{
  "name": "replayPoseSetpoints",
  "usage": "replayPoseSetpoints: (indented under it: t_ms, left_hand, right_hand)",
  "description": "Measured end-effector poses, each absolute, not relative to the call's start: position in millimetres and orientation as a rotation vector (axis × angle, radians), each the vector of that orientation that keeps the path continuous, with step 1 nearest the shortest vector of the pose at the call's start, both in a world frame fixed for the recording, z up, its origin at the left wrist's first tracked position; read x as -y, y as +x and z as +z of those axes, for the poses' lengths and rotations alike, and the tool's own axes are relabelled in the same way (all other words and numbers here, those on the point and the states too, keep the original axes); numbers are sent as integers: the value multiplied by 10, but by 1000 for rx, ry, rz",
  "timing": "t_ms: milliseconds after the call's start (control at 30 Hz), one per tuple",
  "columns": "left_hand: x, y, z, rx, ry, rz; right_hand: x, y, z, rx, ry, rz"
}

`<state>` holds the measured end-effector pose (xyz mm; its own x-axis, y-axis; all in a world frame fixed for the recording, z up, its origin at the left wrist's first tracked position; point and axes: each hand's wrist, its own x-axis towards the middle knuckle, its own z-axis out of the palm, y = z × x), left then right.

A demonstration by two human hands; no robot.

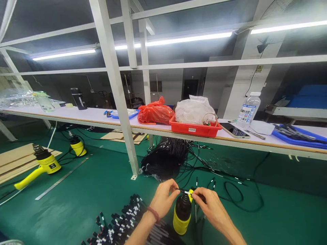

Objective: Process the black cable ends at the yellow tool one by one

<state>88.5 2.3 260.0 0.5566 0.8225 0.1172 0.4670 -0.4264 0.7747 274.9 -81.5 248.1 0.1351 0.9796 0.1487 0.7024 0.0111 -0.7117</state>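
Note:
Both of my hands pinch one thin black cable (182, 190), stretched between them just above the nozzle of a yellow and black heat gun (182, 216) that stands upright. My left hand (165, 197), with a red bracelet at the wrist, grips the cable's left part between thumb and fingers. At the right, my right hand (208, 202) holds it next to a short white sleeve (188, 193). Below and left of my left hand lies a large bundle of black cables (127, 221) with white-marked ends.
A white bench (158, 128) holds a red tray (192, 129), a red plastic bag (155, 112), a phone (234, 130), a bottle (249, 110) and a blue tray (298, 137). More black cables (166, 158) lie beneath. Two heat guns (48, 165) stand at the left. A white post (114, 78) rises ahead.

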Motion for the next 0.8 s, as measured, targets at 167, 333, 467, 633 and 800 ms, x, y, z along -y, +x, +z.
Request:
replayPoseSetpoints:
  t_ms: [167, 333, 467, 633, 800]
  left_hand:
    - [-29, 919, 2662, -1131, 2224, 488]
    - [-49, 927, 2596, -1115, 2206, 521]
    - [-43, 898, 2536, -1045, 2091, 610]
    - [-23, 884, 2559, -1019, 2071, 615]
    - [-35, 920, 2586, -1081, 2149, 517]
  right_hand:
    - [807, 2731, 2517, 1645, -1756, 516]
    - [797, 2702, 2495, 1637, -1762, 501]
    - [820, 2705, 2490, 1633, -1765, 500]
    - [846, 2725, 2508, 1651, -1798, 480]
    - [840, 2726, 2499, 1653, -1797, 471]
